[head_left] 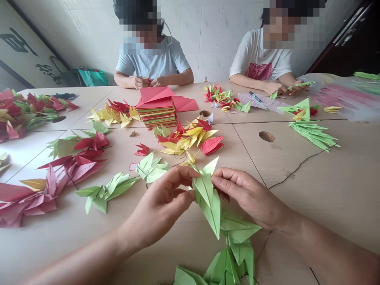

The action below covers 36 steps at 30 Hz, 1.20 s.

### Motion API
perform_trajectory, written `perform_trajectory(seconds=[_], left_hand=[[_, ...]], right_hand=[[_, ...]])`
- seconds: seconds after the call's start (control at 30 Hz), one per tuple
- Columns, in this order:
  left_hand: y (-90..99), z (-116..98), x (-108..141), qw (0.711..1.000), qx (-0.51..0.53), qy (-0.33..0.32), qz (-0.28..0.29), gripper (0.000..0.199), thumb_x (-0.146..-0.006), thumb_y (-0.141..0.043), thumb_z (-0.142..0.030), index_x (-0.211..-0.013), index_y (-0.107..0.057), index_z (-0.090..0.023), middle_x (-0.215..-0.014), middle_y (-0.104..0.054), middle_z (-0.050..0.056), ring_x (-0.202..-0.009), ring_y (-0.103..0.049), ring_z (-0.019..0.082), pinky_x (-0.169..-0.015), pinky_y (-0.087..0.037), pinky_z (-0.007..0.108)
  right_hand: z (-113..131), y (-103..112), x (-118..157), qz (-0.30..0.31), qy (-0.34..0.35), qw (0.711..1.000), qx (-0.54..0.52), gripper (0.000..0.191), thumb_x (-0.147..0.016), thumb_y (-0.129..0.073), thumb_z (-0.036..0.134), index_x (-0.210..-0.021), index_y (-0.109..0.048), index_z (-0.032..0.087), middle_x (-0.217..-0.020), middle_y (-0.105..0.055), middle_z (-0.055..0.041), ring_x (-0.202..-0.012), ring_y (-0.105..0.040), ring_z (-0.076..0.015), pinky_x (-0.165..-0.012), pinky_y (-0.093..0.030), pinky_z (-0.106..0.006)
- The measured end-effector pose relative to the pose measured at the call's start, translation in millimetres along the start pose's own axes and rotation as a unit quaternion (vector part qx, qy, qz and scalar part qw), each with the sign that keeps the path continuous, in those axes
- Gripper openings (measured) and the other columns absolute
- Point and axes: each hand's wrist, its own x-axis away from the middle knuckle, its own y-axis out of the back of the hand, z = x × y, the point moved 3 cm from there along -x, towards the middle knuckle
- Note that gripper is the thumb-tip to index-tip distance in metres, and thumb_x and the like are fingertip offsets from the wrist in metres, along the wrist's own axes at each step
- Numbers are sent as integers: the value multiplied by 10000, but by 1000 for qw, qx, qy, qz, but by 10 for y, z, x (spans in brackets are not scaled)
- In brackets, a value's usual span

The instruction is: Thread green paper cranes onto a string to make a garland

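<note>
Head view: dead centre, the left hand (166,208) and the right hand (252,194) both had their grip clamped on a light-green folded piece (206,194)! Plenty looked folded: a green cluster (234,245) sat at five o'clock, threaded together. Seemingly left over: slim green pieces (314,136) at two, and a square paper stack (157,111) at eleven, unfolded!

Your folded green piece (208,194): matt paper, crisp creases. Square stack (158,111): smooth matt paper, red and yellow. Your tabletop (311,190): pale, wood-look, smooth, faint sheen. Wall (204,43): glossy veined tile. Clear sheeting at your right (341,99): crinkled, shiny, plastic-looking.
</note>
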Motion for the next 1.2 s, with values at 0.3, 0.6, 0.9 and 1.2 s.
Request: perform_trajectory(seconds=[0.3, 0.6, 0.9, 1.2], left_hand=[[45, 48, -31, 998, 3, -25, -49, 47, -902, -597, -198, -935, -629, -197, -838, -659, -21, -752, -607, 93, -677, -515, 176], [82, 63, -32, 997, -21, -28, -74, 33, -901, -603, -201, -918, -632, -195, -775, -639, -41, -683, -592, 65, -630, -492, 140], [101, 48, -60, 993, -27, -27, -109, 23, -882, -624, -194, -873, -641, -181, -753, -664, -27, -687, -606, 81, -640, -504, 157], [125, 35, -44, 991, -12, -34, -131, 43, -868, -650, -214, -837, -645, -184, -739, -646, -30, -683, -586, 82, -642, -501, 160]], right_hand=[[30, -51, 30, 30, -20, 999, -3, 263, -864, -680, 403, -1017, -595, 206, -952, -625, 0, -881, -568, -127, -774, -452, -245], [-39, -27, 26, -23, -43, 999, 4, 164, -851, -657, 242, -989, -570, 230, -885, -609, 22, -816, -555, -103, -688, -479, -210], [61, -34, 60, 6, -9, 999, 41, 57, -898, -583, 208, -844, -600, 200, -746, -570, 52, -666, -515, -64, -601, -437, -164], [133, -67, 87, -16, 50, 988, 143, 84, -847, -577, 148, -823, -623, 214, -784, -616, 39, -751, -542, -101, -696, -456, -210]])
